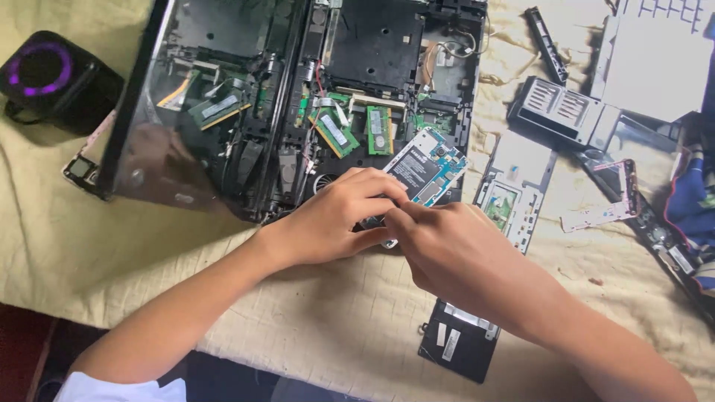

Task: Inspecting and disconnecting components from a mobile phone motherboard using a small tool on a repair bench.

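Both hands meet over an opened phone (pixel 426 170), its back cover off and its battery and blue circuit board showing. The left hand (pixel 331 219) is curled around the phone's lower end, fingers wrapped over its edge, and the right hand (pixel 447 249) is closed against the same end, fingertips pinching something there that I cannot make out. The phone leans on the front edge of a stripped laptop (pixel 298 97), which lies just beyond the hands with green memory sticks exposed. Below the right wrist sits a black hard drive (pixel 458 342). Right of the hands lies a white panel (pixel 514 186). Far left of them stands a black speaker (pixel 52 78) with a purple ring. Everything rests on a pale yellow quilted cloth (pixel 335 313).
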